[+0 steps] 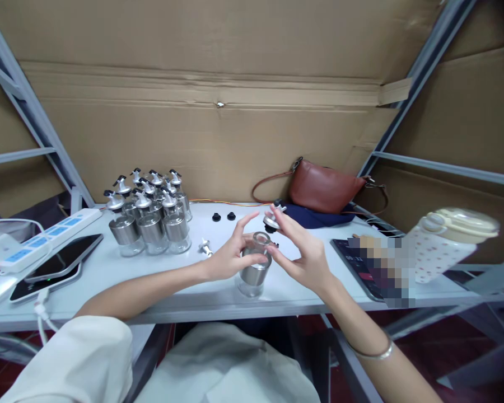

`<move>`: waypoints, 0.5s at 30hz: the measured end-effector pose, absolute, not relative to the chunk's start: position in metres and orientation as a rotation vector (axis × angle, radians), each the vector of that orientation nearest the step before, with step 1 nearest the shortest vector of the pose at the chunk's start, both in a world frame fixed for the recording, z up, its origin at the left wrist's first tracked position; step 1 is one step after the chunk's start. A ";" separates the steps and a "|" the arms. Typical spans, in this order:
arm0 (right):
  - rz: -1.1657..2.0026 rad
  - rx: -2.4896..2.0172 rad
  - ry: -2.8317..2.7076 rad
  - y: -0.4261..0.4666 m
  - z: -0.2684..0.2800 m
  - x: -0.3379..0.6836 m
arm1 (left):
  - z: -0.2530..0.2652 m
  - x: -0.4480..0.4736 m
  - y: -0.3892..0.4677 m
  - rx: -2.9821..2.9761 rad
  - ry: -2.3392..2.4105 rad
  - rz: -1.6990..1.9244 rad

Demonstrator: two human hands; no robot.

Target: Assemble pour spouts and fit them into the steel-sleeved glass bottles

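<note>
A glass bottle [254,278] with a brushed metal band stands near the table's front edge, its mouth uncovered. My left hand [224,257] is closed around its upper part, thumb across the front and index finger raised; the fingers behind are partly hidden. Just above and right of the mouth, my right hand [304,254] holds a silver pour spout [271,223] with a black stopper base by its fingers. The right thumb is close to the bottle's neck. Another pour spout [205,247] lies on the table left of the bottle.
Several bottles fitted with spouts [151,224] stand at the left. Two black stoppers [224,216] lie toward the back. A power strip [46,240] and dark device [63,260] are left; a brown bag [325,187], phone [353,268] and dotted tumbler [443,249] are right.
</note>
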State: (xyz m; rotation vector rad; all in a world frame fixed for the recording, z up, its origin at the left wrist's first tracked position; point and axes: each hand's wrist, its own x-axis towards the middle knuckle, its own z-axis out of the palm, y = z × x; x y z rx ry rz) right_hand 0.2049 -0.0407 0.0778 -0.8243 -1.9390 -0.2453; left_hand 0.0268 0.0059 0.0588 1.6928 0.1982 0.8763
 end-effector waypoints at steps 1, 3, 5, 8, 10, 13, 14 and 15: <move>-0.263 -0.815 -1.958 -0.040 0.079 0.203 | 0.058 0.027 0.006 1.701 0.166 0.885; -0.293 -0.801 -1.977 -0.039 0.080 0.202 | 0.058 0.027 0.007 1.712 0.135 0.897; -0.310 -0.797 -1.985 -0.039 0.079 0.202 | 0.057 0.027 0.007 1.718 0.137 0.907; -0.326 -0.795 -1.988 -0.040 0.078 0.203 | 0.057 0.028 0.008 1.732 0.141 0.918; -0.315 -0.799 -1.990 -0.042 0.079 0.203 | 0.057 0.027 0.008 1.743 0.132 0.924; -0.285 -0.816 -1.992 -0.043 0.080 0.200 | 0.056 0.027 0.010 1.772 0.129 0.935; -0.282 -0.817 -1.995 -0.044 0.079 0.200 | 0.055 0.027 0.010 1.785 0.124 0.940; -0.284 -0.814 -2.000 -0.044 0.079 0.199 | 0.055 0.027 0.010 1.798 0.117 0.947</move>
